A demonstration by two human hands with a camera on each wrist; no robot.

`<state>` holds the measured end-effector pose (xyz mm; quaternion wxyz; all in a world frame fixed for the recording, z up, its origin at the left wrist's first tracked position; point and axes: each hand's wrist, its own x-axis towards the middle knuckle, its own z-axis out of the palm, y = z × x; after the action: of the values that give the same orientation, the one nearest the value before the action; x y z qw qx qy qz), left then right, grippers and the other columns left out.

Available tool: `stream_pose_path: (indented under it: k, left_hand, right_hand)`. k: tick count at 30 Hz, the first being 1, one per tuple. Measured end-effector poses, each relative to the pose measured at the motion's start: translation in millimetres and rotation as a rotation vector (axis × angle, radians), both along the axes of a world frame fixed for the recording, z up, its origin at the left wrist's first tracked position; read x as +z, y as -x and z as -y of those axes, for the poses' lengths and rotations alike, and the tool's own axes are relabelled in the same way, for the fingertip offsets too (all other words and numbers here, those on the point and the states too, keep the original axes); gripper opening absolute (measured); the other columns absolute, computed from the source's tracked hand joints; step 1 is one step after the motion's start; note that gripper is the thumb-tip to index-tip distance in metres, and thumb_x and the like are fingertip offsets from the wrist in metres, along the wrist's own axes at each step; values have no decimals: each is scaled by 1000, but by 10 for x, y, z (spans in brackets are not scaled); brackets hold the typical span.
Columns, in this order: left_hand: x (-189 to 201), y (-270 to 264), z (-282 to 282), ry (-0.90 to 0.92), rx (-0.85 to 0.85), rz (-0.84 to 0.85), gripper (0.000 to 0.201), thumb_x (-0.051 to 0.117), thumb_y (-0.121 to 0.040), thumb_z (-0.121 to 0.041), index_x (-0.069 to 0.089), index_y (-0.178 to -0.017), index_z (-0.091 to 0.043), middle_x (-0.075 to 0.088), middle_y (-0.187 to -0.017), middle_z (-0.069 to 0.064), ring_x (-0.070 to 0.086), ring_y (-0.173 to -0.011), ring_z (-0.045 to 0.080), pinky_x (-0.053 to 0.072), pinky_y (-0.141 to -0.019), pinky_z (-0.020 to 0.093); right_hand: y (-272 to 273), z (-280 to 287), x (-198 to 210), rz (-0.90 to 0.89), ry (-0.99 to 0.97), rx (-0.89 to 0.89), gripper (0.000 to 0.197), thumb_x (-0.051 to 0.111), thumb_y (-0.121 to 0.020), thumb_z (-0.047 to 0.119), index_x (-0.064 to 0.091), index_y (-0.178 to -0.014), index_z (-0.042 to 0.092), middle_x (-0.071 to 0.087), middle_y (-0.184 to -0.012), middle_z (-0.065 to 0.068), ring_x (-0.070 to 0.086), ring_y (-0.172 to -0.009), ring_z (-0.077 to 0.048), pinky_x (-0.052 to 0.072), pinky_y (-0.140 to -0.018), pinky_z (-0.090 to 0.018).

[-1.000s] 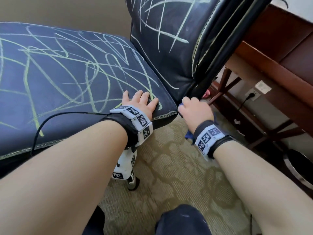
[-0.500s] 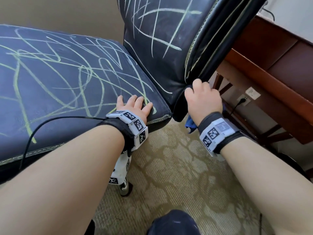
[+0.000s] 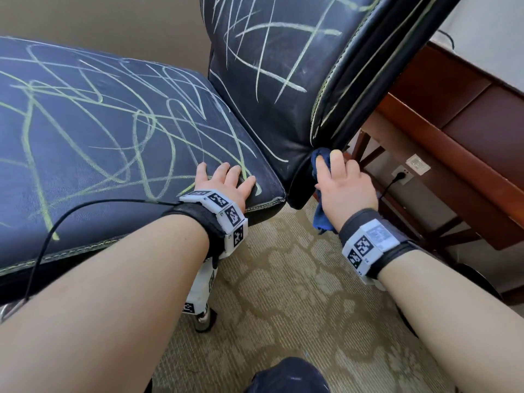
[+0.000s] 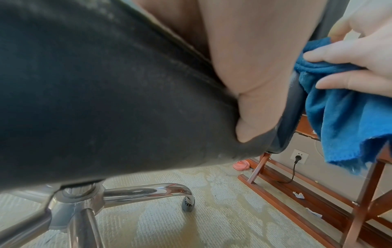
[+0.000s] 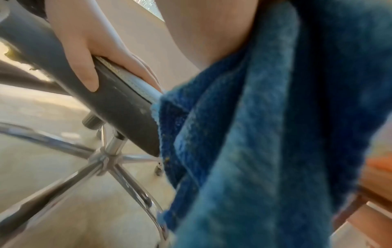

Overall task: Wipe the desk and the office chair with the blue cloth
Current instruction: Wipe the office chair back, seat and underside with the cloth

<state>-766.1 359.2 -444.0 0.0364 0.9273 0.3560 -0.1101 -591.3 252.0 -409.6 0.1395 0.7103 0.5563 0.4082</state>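
Note:
The black office chair has green chalk scribbles across its seat (image 3: 113, 131) and backrest (image 3: 272, 66). My left hand (image 3: 226, 180) grips the seat's near right corner, fingers on top. Its thumb (image 4: 250, 117) presses the seat's side. My right hand (image 3: 340, 177) holds the blue cloth (image 3: 321, 219) bunched against the lower side edge of the backrest, and the cloth's loose end hangs below the palm. In the right wrist view the cloth (image 5: 265, 151) fills the right half, with the left hand (image 5: 84, 50) on the seat edge beyond. The brown wooden desk (image 3: 453, 114) stands at the right.
Under the seat is the chair's chrome star base (image 5: 106, 157) with a castor (image 4: 187, 203) on patterned carpet. The desk's wooden legs and crossbars (image 4: 275, 189) lie just right of the chair. A wall socket with a plug (image 3: 401, 175) and a pink object (image 4: 241, 164) sit below the desk.
My right hand has risen with the cloth from below the seat's corner to the backrest's lower side edge. The left hand has stayed on the seat corner.

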Motion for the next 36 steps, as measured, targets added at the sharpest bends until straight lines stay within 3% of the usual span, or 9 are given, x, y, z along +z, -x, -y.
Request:
stream_pose_path:
  k: [4,6,10,13,17,21,29,32,36]
  left_hand:
    - [13,-2,6,3,-1,-8,101,61,-78,-54,-7,-148,-30,-6,-157,6,-7,-144,26,-1,-113,56]
    - [21,2,5,3,-1,-11,100,61,-79,-54,-7,-148,-30,-6,-157,5,-7,-144,26,-1,-113,56]
    - [29,12,7,-1,-7,-12,98,59,-81,-54,-8,-148,-30,-6,-157,5,-7,-144,27,-1,-113,56]
    - [19,19,4,-8,-7,-29,98,58,-81,-54,-10,-148,-29,-8,-157,6,-8,-144,27,-1,-113,57]
    - [34,24,19,-3,0,-41,99,58,-81,-56,-10,-147,-30,-9,-157,4,-8,-144,26,-2,-113,56]
    - [65,44,27,5,-2,-47,96,56,-82,-56,-10,-148,-31,-8,-157,4,-8,-144,25,-2,-114,54]
    - [63,82,71,-43,-6,-13,97,58,-80,-54,-6,-148,-30,-4,-157,4,-4,-144,25,2,-114,52]
    - [65,98,81,-51,-17,-8,95,57,-81,-54,-6,-148,-29,-4,-157,5,-4,-144,25,2,-114,53]
    - [33,120,68,-69,-24,10,95,57,-81,-55,-5,-148,-30,-2,-157,5,-3,-144,25,2,-114,53]
  right_hand:
    - [168,-134,-176,-224,33,-165,54,87,-49,42,72,-91,11,63,-88,-11,53,-50,-25,24,-39,-19]
    - [244,-163,-199,-258,54,-203,52,91,-45,37,70,-86,11,61,-84,-9,54,-49,-25,21,-40,-19]
    - [270,-80,-73,-287,131,-191,34,83,-62,24,65,-89,11,53,-91,-11,55,-58,-26,27,-42,-23]
    - [194,15,402,-362,-58,-44,27,57,-88,23,59,-112,10,50,-106,-17,56,-80,-34,43,-54,-34]
    - [93,64,1116,-320,-480,174,37,51,-90,26,57,-121,8,51,-112,-23,54,-88,-37,48,-66,-38]
    - [115,-113,1158,-407,-368,-76,44,42,-97,31,40,-137,16,36,-132,-15,48,-104,-32,44,-82,-39]
    - [266,9,733,-369,17,-232,31,38,-98,20,43,-128,16,32,-131,-11,47,-102,-30,33,-65,-35]
    - [216,26,1067,-371,-226,-54,28,41,-96,24,52,-120,14,41,-122,-14,48,-98,-33,40,-70,-40]
    - [154,-109,1499,-374,-496,53,36,42,-96,26,48,-129,13,41,-126,-14,46,-107,-28,43,-85,-34]
